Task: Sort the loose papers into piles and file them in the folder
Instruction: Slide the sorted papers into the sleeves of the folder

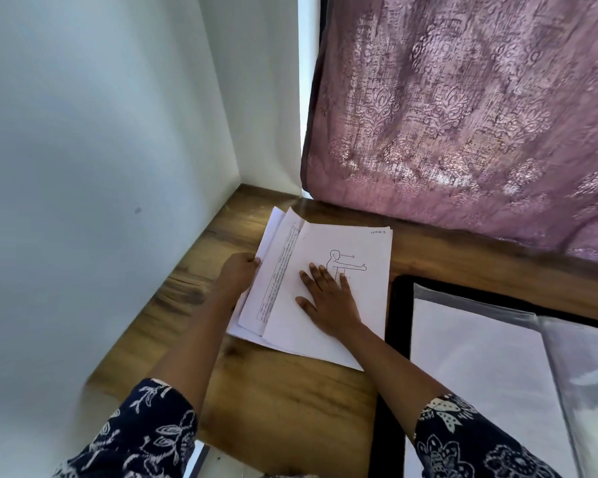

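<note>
A loose stack of white papers [366, 243] lies fanned on the wooden table [290, 401] near the wall corner. Its top sheet carries a line drawing of a figure with an outstretched arm; a sheet of dense text sticks out beneath it on the left. My right hand [328, 298] lies flat on the top sheet with straight, spread fingers. My left hand [239, 274] grips the stack's left edge, fingers curled round it. At the right, a black-edged folder [399, 315] lies open, with a white sheet and clear plastic sleeves [584, 374] inside.
White walls [101, 167] meet in a corner at the table's far left. A purple patterned curtain [463, 115] hangs over the table's back edge. Another white sheet's corner [201, 457] shows at the bottom, near my left sleeve.
</note>
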The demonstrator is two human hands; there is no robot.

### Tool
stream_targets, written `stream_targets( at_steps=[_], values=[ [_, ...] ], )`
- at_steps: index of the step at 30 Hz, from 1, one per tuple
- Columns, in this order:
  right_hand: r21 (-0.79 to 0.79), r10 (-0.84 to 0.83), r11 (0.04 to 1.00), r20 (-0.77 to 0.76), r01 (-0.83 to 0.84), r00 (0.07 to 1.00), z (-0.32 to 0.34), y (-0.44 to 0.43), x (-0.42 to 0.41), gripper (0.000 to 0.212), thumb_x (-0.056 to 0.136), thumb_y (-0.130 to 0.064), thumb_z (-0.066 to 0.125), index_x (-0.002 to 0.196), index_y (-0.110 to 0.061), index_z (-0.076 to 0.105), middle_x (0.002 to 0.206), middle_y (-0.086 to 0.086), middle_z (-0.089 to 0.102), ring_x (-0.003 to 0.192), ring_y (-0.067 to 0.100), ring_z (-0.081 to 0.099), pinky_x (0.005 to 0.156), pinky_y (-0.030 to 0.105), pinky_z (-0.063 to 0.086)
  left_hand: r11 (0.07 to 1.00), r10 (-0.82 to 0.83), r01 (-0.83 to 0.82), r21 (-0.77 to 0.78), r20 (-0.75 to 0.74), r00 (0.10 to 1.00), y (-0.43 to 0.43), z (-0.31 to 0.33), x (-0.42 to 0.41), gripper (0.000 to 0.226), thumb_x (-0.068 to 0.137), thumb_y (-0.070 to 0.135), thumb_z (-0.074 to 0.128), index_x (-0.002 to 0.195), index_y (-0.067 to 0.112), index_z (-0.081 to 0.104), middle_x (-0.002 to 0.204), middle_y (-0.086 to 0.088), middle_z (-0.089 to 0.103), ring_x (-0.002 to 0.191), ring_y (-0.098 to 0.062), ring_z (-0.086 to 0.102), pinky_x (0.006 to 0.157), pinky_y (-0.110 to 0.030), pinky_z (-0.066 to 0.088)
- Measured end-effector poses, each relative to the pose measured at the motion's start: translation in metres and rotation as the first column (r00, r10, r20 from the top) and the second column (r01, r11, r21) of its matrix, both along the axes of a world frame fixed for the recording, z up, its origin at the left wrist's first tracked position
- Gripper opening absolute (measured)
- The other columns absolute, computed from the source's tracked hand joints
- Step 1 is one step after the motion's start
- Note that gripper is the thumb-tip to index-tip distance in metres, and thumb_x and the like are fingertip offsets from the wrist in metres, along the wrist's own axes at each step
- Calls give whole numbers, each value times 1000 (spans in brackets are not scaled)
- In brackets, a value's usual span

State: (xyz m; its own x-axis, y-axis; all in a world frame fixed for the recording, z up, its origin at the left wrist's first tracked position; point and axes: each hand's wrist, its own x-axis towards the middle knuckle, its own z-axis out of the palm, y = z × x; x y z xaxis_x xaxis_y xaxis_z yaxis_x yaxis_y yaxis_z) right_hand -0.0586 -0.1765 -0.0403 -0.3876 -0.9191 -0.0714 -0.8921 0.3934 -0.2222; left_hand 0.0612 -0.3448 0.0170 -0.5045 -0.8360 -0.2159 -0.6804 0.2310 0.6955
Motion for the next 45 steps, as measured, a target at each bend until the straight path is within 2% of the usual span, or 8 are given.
stream_targets(
  at_steps=[12,17,21,24,27,32,37,45],
  values=[
    [36,-15,999,5,14,1000,4,3,1,114,58,-75,-37,153,-27,2,161,0,-3,148,18,-1,117,47,-2,769,25,5,-640,38,999,-3,90,36,30,102,24,41,103,4,64,95,-17,70,83,-37,65,70,-36,47],
    [138,-12,990,8,11,1000,25,-9,-1,64,98,-53,30,152,-22,17,160,2,10,146,22,11,116,47,14,630,61,-121,-767,-107,992,-6,126,57,29,101,20,42,102,0,63,88,-23,69,78,-41,65,64,-31,38],
    [133,-124,987,252,93,960,54,-32,-17,55,96,-52,44,136,-15,45,143,9,43,131,27,40,104,38,35,564,46,-238,-791,-258,965,-1,157,57,33,102,25,41,109,1,62,99,-21,70,83,-42,66,71,-31,42],
    [109,-181,983,554,145,813,80,-37,-27,53,97,-54,39,125,-11,52,133,9,52,124,26,47,97,33,35,580,32,-279,-765,-321,947,8,172,49,33,102,27,42,110,2,62,106,-19,69,87,-40,66,77,-35,48],
    [-13,-114,912,951,409,286,96,-30,-30,51,94,-57,41,129,-20,49,131,-2,52,126,20,47,96,38,36,669,35,-302,-679,-377,925,14,176,41,30,102,22,43,108,0,62,109,-19,68,93,-38,64,81,-34,47],
    [-219,280,820,959,529,-38,123,11,-48,43,93,-37,57,131,-16,55,126,5,64,114,22,62,89,38,53,926,38,-201,-319,-452,891,31,148,15,24,100,15,47,105,0,65,101,-15,66,92,-28,59,73,-26,39],
    [-178,206,751,978,636,31,110,102,-96,41,91,-5,57,132,-5,52,126,15,62,117,36,58,94,50,50,990,-98,30,-141,-512,853,99,115,-26,19,100,9,47,106,4,64,99,-10,61,86,-17,53,61,-3,40],
    [-96,-56,815,969,572,242,96,263,-119,34,89,2,55,118,-15,54,108,1,67,97,20,66,78,36,59,997,-49,74,32,-498,866,246,79,-52,21,100,19,49,85,22,63,83,8,66,74,-9,59,65,-23,44]
  ],
)
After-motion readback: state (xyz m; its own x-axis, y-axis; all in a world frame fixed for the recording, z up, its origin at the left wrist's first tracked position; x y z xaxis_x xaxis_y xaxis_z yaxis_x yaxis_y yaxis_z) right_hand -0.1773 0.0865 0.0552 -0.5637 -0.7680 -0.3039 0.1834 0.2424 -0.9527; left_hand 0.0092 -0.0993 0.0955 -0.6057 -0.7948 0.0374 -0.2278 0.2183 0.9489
